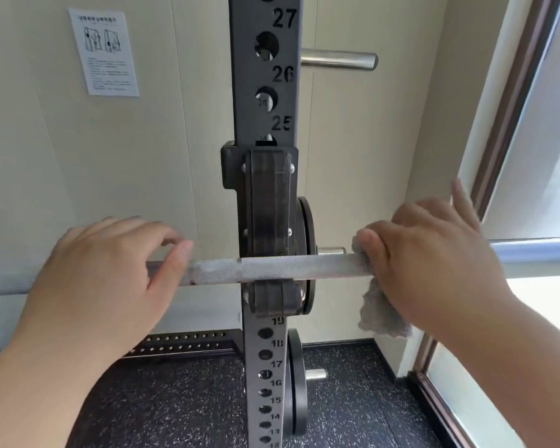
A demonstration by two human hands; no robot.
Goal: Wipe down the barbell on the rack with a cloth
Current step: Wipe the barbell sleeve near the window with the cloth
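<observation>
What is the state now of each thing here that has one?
barbell: horizontal, resting in the hook.
hook: fixed on the upright, carrying the barbell.
cloth: wrapped over the barbell, end hanging.
right hand: grips the cloth round the barbell.
left hand: over the barbell, fingers curled; grip unclear.
top peg: bare.
upper plate: on its peg.
lower plate: on its peg.

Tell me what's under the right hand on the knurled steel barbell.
A grey cloth, gripped by the right hand against the knurled steel barbell, its loose end hanging below. The bar beneath hand and cloth is hidden.
</observation>
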